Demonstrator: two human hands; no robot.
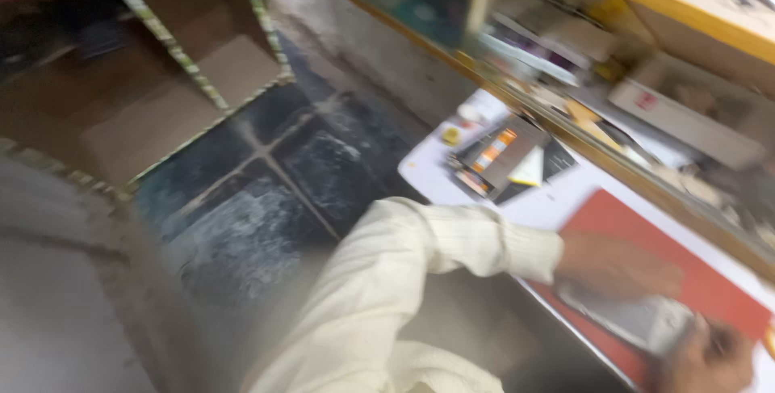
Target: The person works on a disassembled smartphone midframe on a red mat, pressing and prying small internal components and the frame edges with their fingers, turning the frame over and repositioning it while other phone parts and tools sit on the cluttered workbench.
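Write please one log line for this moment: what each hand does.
left hand: rests on grey flat thing | right hand: grips its near end | under it: red mat | picture: blurred

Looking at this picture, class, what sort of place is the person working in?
Probably a small shop or repair stall. A glass-fronted counter holds boxes and packets, small packets lie on the white worktop, and both hands rest on a grey flat thing over a red mat.

The left arm in a cream sleeve (pixel 387 280) reaches across to the red mat (pixel 718 288), its left hand (pixel 617 268) lying flat on the mat's near part, while the right hand (pixel 710 361), blurred, curls at the mat's near edge.
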